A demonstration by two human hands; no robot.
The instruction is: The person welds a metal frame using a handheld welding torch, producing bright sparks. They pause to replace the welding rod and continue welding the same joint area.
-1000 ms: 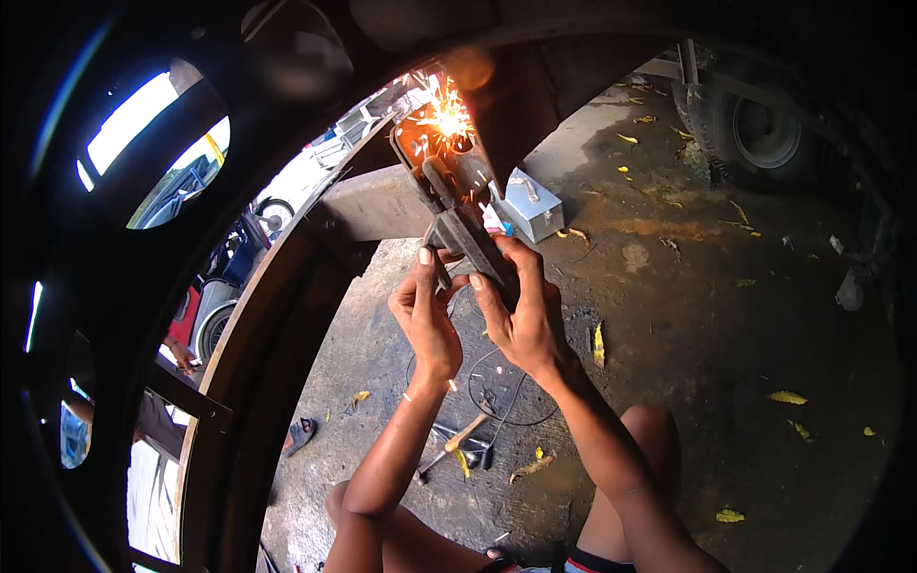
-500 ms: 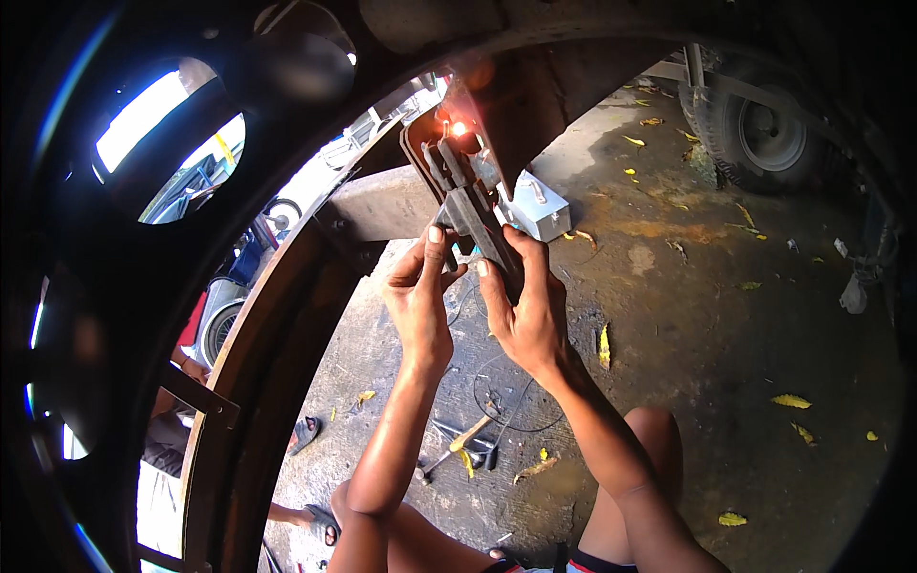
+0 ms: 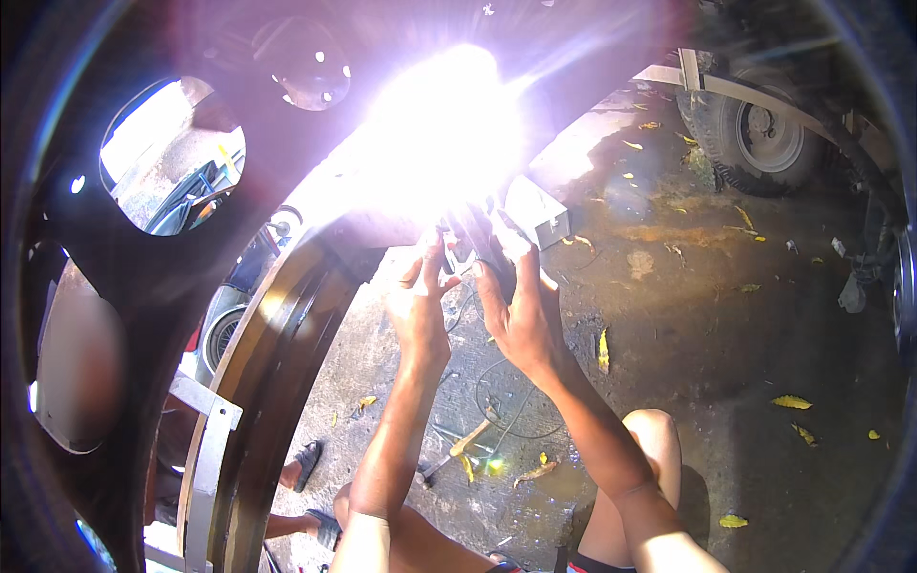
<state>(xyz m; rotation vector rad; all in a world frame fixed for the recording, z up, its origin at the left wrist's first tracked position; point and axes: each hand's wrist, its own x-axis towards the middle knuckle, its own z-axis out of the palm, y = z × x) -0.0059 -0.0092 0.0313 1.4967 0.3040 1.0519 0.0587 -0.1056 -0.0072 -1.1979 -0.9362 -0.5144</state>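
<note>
A blinding white-violet glare [image 3: 449,129] fills the upper middle and hides the far end of the metal bracket [image 3: 468,227]. Only the near end of this dark bracket shows, between my two hands. My left hand [image 3: 418,306] pinches its left side with thumb and fingers. On the other side, my right hand [image 3: 525,320] is closed along it, thumb on the near face and fingers on the right edge. Both forearms reach up from below, and light washes out the fingertips.
A curved steel beam [image 3: 287,334] rises on the left, with a flat bracket arm [image 3: 220,416] on it. Beyond my hands sits a grey metal box [image 3: 552,222]. A hammer [image 3: 468,439] and wire [image 3: 521,435] lie on the floor. Another person's sandalled foot [image 3: 304,465] is at lower left.
The small orange glow at the bracket's far end has become a huge white flare that lights the beam and hides the bracket. My hands have stayed in nearly the same place.
</note>
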